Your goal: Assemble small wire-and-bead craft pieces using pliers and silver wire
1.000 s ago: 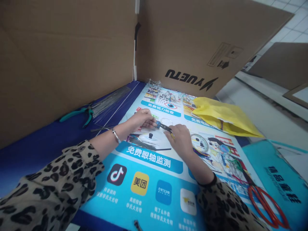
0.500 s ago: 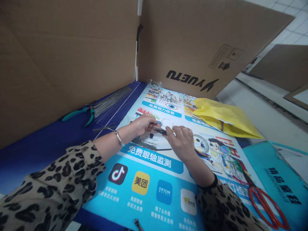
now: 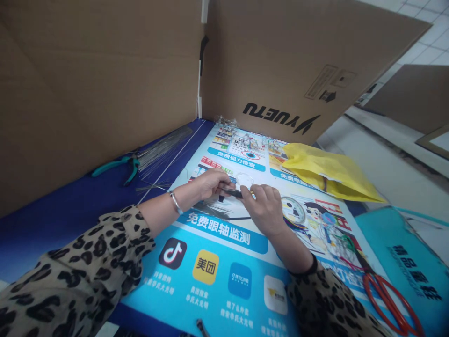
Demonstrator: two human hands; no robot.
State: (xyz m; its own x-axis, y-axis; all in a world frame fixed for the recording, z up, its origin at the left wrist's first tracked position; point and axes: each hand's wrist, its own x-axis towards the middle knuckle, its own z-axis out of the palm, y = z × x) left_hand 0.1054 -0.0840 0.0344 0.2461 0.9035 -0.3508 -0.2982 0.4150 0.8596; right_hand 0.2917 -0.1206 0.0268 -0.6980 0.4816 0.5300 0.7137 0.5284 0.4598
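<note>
My left hand (image 3: 209, 182) and my right hand (image 3: 264, 208) meet over a printed poster (image 3: 224, 262) that lies on the blue table. The right hand is closed round a small dark tool with a yellow tip (image 3: 235, 192), likely pliers. The left hand's fingers pinch at the tool's front end, on something too small to name. A thin wire loop (image 3: 244, 178) lies just beyond the fingers. Both arms wear leopard-print sleeves, and a silver bracelet (image 3: 174, 202) sits on the left wrist.
Teal-handled pliers (image 3: 117, 166) and a bundle of straight wires (image 3: 163, 147) lie at the left by the cardboard wall (image 3: 87, 79). A yellow bag (image 3: 326, 171) lies at the right. Red-handled scissors (image 3: 391, 299) and a teal bag (image 3: 410, 262) are at the lower right.
The right hand has moved slightly left towards the left hand, and the dark tool now lies more level between them. The hands stay together over the poster.
</note>
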